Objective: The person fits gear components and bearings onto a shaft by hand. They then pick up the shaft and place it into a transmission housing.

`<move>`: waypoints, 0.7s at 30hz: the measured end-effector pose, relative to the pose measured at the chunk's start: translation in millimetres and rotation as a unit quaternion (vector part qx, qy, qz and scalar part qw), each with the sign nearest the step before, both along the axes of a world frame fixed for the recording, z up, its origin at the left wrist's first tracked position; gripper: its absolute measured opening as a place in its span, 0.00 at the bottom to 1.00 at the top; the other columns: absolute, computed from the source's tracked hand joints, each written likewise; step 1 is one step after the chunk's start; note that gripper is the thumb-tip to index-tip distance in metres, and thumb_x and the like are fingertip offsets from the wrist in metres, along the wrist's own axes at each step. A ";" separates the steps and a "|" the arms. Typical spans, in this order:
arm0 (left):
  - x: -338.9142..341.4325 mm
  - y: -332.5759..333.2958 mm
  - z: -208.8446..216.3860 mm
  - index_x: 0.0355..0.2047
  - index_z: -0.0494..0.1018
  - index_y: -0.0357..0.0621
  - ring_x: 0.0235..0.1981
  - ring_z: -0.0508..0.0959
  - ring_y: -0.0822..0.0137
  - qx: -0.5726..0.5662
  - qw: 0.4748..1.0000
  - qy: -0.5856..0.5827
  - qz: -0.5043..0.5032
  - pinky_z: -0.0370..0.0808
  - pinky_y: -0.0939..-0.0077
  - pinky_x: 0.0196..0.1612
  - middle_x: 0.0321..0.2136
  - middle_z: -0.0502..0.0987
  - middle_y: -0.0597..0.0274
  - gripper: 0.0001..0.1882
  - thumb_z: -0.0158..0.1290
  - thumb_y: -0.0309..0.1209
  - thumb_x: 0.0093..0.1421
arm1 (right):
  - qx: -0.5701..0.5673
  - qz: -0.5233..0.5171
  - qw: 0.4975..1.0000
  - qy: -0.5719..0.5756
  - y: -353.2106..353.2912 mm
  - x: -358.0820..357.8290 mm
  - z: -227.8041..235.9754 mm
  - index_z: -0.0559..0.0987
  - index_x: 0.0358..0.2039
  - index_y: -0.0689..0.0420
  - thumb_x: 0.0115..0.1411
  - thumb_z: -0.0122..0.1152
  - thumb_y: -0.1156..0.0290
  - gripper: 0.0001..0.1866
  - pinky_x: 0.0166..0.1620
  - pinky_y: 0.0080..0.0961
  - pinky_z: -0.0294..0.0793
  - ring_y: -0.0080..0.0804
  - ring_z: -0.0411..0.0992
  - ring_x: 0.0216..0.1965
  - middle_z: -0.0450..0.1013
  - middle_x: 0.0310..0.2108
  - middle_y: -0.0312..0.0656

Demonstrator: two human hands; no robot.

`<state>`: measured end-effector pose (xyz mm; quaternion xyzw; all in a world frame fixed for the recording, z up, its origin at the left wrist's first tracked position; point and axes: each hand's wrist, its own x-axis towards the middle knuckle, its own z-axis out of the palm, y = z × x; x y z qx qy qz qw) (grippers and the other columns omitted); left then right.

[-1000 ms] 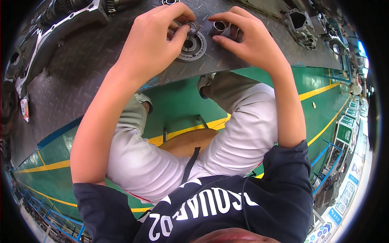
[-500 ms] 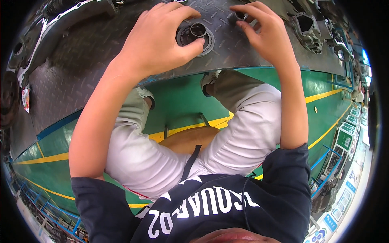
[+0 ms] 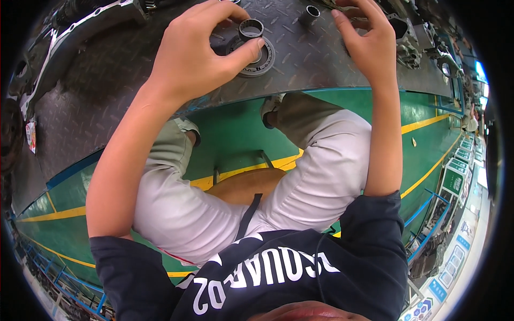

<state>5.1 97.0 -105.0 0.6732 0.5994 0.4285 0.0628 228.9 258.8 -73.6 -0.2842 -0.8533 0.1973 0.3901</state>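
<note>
My left hand (image 3: 201,51) grips a short dark metal sleeve (image 3: 251,36) between thumb and fingers. The sleeve is tilted, its ribbed inside showing. Below it a larger round gear-like ring (image 3: 264,65) lies flat on the dark tread-plate table (image 3: 300,69), partly covered by my thumb. To the right a smaller dark cylindrical sleeve (image 3: 309,18) stands by itself on the plate. My right hand (image 3: 372,45) is open beyond it, fingers apart and slightly bent, near the metal castings; its fingertips reach the top of the picture.
Grey metal housings (image 3: 409,45) crowd the table's right side. A long flanged casting (image 3: 69,40) lies at the left. The blue table edge (image 3: 300,92) runs just in front of my knees. Under me is a brown stool (image 3: 241,184) on the green floor (image 3: 227,136).
My right hand has let go of the small sleeve and moved right, leaving it standing. My left hand has lifted its sleeve slightly and shifted up-left over the ring.
</note>
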 end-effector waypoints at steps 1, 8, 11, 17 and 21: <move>-0.3 -0.1 0.7 0.42 0.81 0.37 0.40 0.84 0.56 0.000 1.000 0.000 -0.001 0.80 0.72 0.48 0.39 0.83 0.56 0.18 0.71 0.33 0.56 | 0.000 -0.001 1.000 0.000 1.2 5.1 -1.9 0.85 0.47 0.62 0.58 0.68 0.80 0.15 0.40 0.24 0.77 0.27 0.79 0.36 0.80 0.37 0.40; -3.9 0.8 3.6 0.44 0.80 0.38 0.47 0.83 0.55 -0.008 0.994 0.081 -0.070 0.78 0.68 0.54 0.43 0.83 0.55 0.19 0.70 0.30 0.53 | 0.002 0.014 1.000 -0.008 -14.9 1.9 1.6 0.86 0.37 0.63 0.59 0.69 0.79 0.06 0.34 0.24 0.76 0.26 0.78 0.28 0.82 0.29 0.40; -5.0 -1.4 4.0 0.41 0.80 0.40 0.45 0.82 0.52 -0.013 0.996 0.058 -0.067 0.78 0.62 0.52 0.40 0.82 0.53 0.18 0.69 0.32 0.51 | -0.014 0.047 0.997 -0.056 -33.6 -5.8 13.7 0.86 0.40 0.62 0.57 0.70 0.78 0.09 0.37 0.26 0.77 0.31 0.79 0.30 0.82 0.31 0.42; -1.2 -2.1 13.1 0.35 0.79 0.40 0.42 0.81 0.50 -0.031 0.996 0.041 -0.076 0.78 0.59 0.47 0.38 0.80 0.52 0.17 0.70 0.34 0.47 | -0.007 0.247 0.966 -0.078 -45.4 -17.7 0.8 0.83 0.53 0.60 0.57 0.70 0.78 0.21 0.44 0.36 0.80 0.46 0.80 0.41 0.80 0.43 0.50; 4.3 -6.8 31.1 0.39 0.76 0.38 0.42 0.80 0.49 -0.030 0.996 0.080 -0.027 0.78 0.61 0.46 0.38 0.79 0.50 0.22 0.69 0.33 0.43 | -0.036 0.251 0.962 -0.106 -51.6 -27.1 2.3 0.83 0.55 0.60 0.57 0.70 0.77 0.23 0.46 0.37 0.80 0.49 0.80 0.41 0.79 0.42 0.50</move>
